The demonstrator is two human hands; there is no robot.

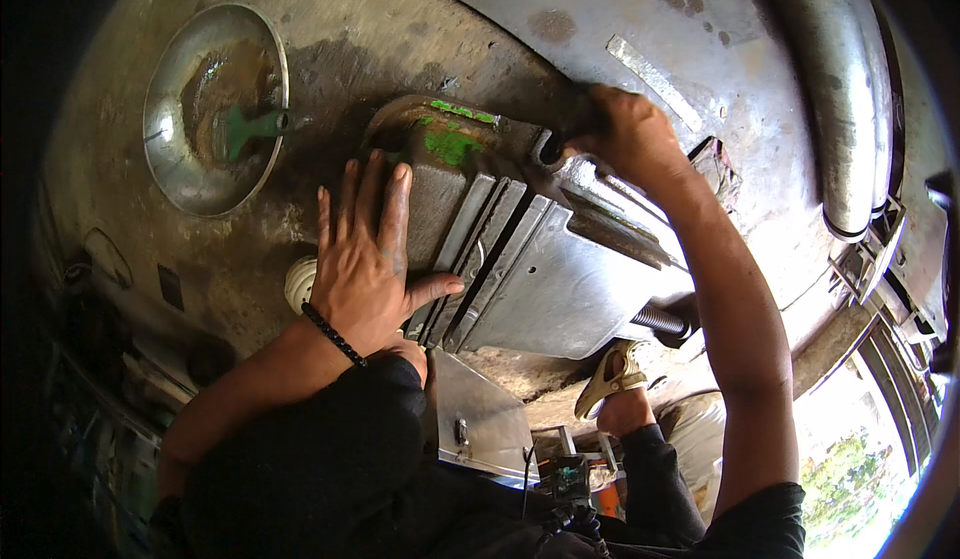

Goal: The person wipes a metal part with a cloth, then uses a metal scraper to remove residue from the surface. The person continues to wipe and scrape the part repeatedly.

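A large, worn bench vise (545, 294) with bare grey steel and patches of green paint stands in the middle, a narrow dark gap between its jaws. My left hand (365, 259) lies flat on the vise's left part, fingers stretched out and thumb spread over the jaw edge. A dark beaded bracelet circles that wrist. At the far right side of the vise, my right hand (635, 139) has its fingers curled round something dark, partly hidden by the hand, that I cannot make out. The vise's threaded screw (660, 320) shows at the near right.
A shallow metal bowl (280, 74) at the far left holds murky brown liquid and a green-handled tool (250, 133). Beyond the vise lies a stained metal sheet (500, 4). Thick metal pipes (838, 89) line the right. A sandalled foot (622, 399) shows below the bench.
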